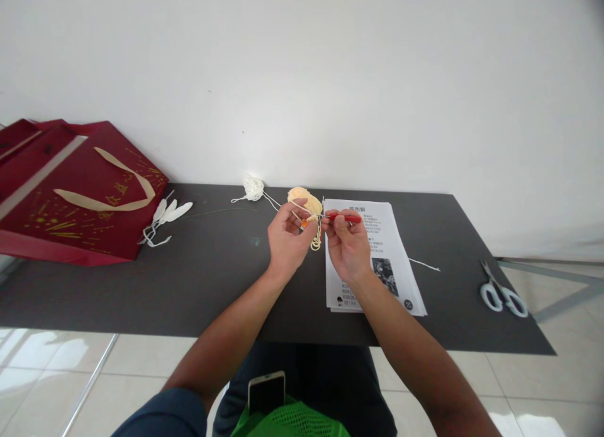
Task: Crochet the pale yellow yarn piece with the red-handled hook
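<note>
My right hand is closed around a crochet hook with a red handle, its thin metal tip pointing left. My left hand pinches a small piece of pale yellow crochet work, with yarn running over its fingers. The hook tip meets the work between the two hands; the stitches are too small to make out. Just behind them lies a peach-yellow ball of yarn, partly hidden by my left hand. Loose loops of yellow yarn hang below the work.
Printed sheets lie under my right hand on the dark table. A white yarn ball sits at the back. White leaf-shaped pieces rest beside a red gift bag at left. Scissors lie near the right edge.
</note>
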`<action>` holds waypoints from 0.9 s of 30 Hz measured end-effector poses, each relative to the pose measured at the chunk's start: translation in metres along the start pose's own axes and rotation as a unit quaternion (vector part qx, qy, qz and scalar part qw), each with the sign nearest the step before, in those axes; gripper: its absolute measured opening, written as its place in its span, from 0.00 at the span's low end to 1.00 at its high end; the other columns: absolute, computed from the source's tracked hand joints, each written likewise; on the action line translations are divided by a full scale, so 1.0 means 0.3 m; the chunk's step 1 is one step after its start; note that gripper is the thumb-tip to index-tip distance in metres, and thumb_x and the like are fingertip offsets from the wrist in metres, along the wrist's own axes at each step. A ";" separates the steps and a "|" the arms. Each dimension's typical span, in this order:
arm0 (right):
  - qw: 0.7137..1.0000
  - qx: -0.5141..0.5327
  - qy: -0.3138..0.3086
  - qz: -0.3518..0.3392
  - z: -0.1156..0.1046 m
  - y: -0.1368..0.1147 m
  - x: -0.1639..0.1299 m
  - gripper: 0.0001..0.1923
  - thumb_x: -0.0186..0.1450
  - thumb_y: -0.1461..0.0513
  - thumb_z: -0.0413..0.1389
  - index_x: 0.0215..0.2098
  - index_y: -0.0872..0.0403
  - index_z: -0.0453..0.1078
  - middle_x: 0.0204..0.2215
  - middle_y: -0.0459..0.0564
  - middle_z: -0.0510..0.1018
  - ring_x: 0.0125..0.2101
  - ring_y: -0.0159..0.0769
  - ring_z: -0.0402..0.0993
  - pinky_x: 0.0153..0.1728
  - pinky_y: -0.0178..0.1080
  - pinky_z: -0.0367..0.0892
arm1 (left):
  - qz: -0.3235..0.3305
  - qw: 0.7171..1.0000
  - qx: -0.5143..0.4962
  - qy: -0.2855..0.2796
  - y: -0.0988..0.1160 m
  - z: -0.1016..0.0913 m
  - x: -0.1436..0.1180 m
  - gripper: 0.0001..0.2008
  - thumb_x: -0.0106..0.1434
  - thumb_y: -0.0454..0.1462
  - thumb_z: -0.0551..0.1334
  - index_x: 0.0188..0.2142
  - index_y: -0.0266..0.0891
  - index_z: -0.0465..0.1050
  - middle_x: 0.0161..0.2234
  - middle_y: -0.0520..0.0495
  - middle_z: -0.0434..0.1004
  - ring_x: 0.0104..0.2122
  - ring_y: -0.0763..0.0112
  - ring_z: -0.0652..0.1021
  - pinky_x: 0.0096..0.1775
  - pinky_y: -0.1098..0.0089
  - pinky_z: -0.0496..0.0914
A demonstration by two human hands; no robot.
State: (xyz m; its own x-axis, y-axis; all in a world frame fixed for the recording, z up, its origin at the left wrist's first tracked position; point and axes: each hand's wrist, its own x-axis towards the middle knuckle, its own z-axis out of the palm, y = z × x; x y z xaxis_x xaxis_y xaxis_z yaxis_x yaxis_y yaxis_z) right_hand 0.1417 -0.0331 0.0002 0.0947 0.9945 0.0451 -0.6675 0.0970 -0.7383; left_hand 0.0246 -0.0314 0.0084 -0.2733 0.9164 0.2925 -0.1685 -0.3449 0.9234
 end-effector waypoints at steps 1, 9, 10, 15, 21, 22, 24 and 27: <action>1.000 0.005 -0.004 0.001 0.000 -0.001 0.000 0.11 0.60 0.57 0.70 0.36 0.47 0.73 0.37 0.42 0.84 0.34 0.27 0.80 0.41 0.34 0.78 | 0.003 1.000 0.001 0.000 -0.001 0.000 0.000 0.19 0.56 0.34 0.71 0.48 0.41 0.75 0.34 0.52 0.76 0.33 0.76 0.76 0.40 0.73 0.73; 0.998 -0.026 -0.018 -0.047 0.015 -0.018 -0.011 0.12 0.60 0.57 0.70 0.35 0.46 0.72 0.35 0.42 0.82 0.32 0.30 0.78 0.39 0.39 0.76 | 0.005 0.999 0.030 0.017 -0.014 -0.007 0.000 0.18 0.57 0.33 0.69 0.48 0.42 0.76 0.32 0.53 0.75 0.32 0.75 0.75 0.41 0.71 0.71; 0.998 -0.032 -0.017 -0.054 0.014 -0.018 -0.011 0.12 0.60 0.57 0.70 0.35 0.46 0.71 0.35 0.42 0.81 0.32 0.31 0.78 0.39 0.39 0.76 | 0.004 0.999 0.030 0.019 -0.016 -0.008 0.001 0.18 0.57 0.33 0.69 0.48 0.42 0.76 0.32 0.53 0.75 0.32 0.75 0.75 0.42 0.71 0.71; 0.993 -0.068 -0.018 -0.090 0.004 -0.016 -0.012 0.11 0.61 0.56 0.69 0.36 0.45 0.71 0.35 0.43 0.81 0.31 0.32 0.77 0.41 0.43 0.76 | -0.003 0.999 0.035 0.029 -0.017 -0.013 0.008 0.18 0.56 0.33 0.69 0.47 0.43 0.76 0.32 0.54 0.75 0.31 0.75 0.75 0.38 0.72 0.70; 0.987 -0.091 -0.012 -0.131 0.000 -0.011 -0.016 0.09 0.62 0.58 0.68 0.36 0.46 0.72 0.35 0.44 0.82 0.31 0.33 0.77 0.41 0.45 0.76 | -0.017 0.999 0.037 0.035 -0.017 -0.019 0.009 0.15 0.56 0.33 0.70 0.44 0.42 0.77 0.32 0.53 0.75 0.30 0.75 0.75 0.36 0.73 0.69; 0.987 -0.093 -0.008 -0.134 0.000 -0.010 -0.016 0.09 0.62 0.58 0.68 0.36 0.46 0.72 0.35 0.44 0.82 0.31 0.33 0.77 0.42 0.45 0.76 | -0.017 0.998 0.039 0.035 -0.017 -0.020 0.008 0.15 0.56 0.34 0.70 0.44 0.42 0.77 0.33 0.53 0.76 0.30 0.75 0.74 0.36 0.73 0.69; 0.985 -0.101 -0.003 -0.137 0.000 -0.006 -0.017 0.09 0.62 0.57 0.68 0.36 0.46 0.72 0.35 0.44 0.82 0.31 0.33 0.78 0.42 0.45 0.76 | -0.018 0.998 0.041 0.035 -0.017 -0.021 0.008 0.14 0.56 0.34 0.70 0.44 0.42 0.77 0.33 0.52 0.76 0.30 0.75 0.74 0.35 0.73 0.69; 0.984 -0.108 -0.002 -0.142 -0.002 -0.001 -0.017 0.09 0.63 0.57 0.68 0.36 0.45 0.72 0.35 0.43 0.82 0.31 0.33 0.78 0.42 0.45 0.77 | -0.023 0.998 0.038 0.035 -0.015 -0.022 0.008 0.15 0.56 0.34 0.70 0.45 0.42 0.78 0.33 0.52 0.76 0.29 0.76 0.74 0.35 0.73 0.69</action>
State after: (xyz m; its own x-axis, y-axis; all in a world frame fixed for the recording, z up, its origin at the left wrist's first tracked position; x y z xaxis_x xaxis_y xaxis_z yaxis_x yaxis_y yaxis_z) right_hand 0.1419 -0.0382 -0.0001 0.2512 0.9288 0.2725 -0.4419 0.3605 -0.8215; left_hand 0.0185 -0.0290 0.0032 -0.3329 0.9135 0.2338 -0.1099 -0.2838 0.9526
